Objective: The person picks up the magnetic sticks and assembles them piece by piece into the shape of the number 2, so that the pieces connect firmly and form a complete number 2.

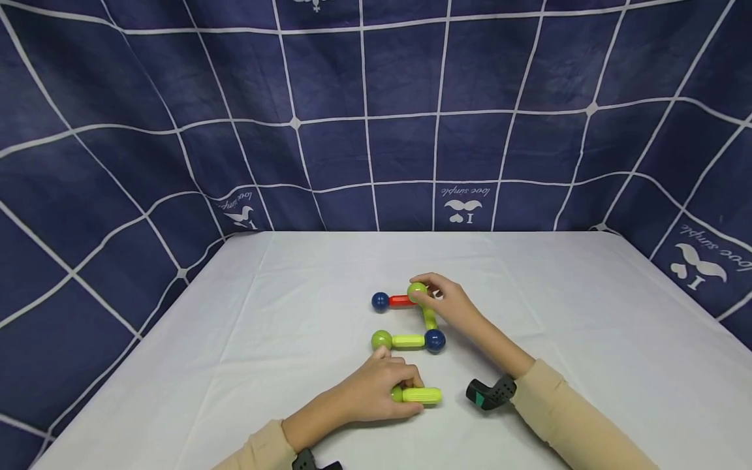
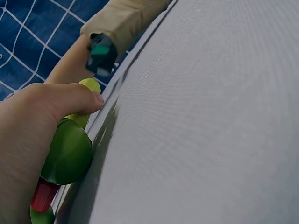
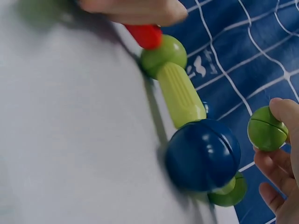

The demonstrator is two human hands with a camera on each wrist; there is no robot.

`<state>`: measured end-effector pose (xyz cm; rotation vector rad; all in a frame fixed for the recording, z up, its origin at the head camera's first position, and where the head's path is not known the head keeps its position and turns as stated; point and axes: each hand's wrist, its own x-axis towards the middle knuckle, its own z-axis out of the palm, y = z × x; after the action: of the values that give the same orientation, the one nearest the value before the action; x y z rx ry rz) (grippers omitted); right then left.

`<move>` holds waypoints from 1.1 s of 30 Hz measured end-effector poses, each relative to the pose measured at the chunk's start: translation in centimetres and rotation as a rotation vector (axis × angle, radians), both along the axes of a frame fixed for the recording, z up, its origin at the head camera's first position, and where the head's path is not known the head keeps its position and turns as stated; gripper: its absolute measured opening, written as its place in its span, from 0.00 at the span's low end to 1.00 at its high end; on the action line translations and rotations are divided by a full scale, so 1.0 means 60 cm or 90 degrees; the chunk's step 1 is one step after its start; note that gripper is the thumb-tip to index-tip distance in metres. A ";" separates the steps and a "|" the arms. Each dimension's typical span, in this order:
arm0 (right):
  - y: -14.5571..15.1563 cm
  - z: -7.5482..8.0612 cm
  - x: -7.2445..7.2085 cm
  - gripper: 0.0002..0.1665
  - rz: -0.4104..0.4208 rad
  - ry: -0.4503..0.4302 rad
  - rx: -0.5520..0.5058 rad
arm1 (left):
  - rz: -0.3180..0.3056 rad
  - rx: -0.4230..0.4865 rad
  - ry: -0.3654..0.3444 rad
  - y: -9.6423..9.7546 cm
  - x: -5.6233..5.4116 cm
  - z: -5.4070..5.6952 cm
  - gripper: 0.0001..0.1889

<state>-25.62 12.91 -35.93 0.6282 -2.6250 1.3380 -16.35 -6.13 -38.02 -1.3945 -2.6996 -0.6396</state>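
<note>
A chain of balls and rods lies on the white table. In the head view my left hand [image 1: 382,388] grips its near end, fingers and thumb around a yellow-green rod [image 1: 422,395] beside a green ball [image 2: 67,154]. From that ball a short red rod [image 2: 44,195] runs under the hand toward another green ball [image 1: 382,339]. A yellow-green rod [image 1: 408,341] leads on to a blue ball [image 1: 435,341]. My right hand [image 1: 448,301] pinches a loose green ball [image 3: 267,128] above the chain's far corner, where another green ball [image 3: 230,192] shows.
At the far end of the chain, a red rod [image 1: 401,300] joins a dark blue ball [image 1: 380,301]. A black band [image 1: 492,391] sits at the right wrist. Dark blue gridded cloth [image 1: 399,150] hangs behind and beside the table [image 1: 282,274].
</note>
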 end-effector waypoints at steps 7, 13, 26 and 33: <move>0.032 -0.007 0.054 0.19 0.032 -0.021 -0.006 | -0.002 -0.004 0.000 0.001 0.000 0.000 0.08; 0.057 -0.027 0.102 0.16 0.100 -0.035 -0.007 | -0.001 -0.003 -0.001 0.001 -0.002 0.000 0.08; 0.084 -0.042 0.140 0.13 0.285 -0.099 0.060 | 0.005 -0.014 -0.010 0.002 -0.003 0.002 0.08; 0.087 -0.034 0.138 0.12 0.331 -0.177 0.093 | 0.001 -0.014 0.002 0.000 -0.001 0.001 0.08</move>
<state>-17.32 18.16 -37.98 1.3065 -2.9244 1.4493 -16.38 -6.15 -37.97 -1.3968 -2.7137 -0.6086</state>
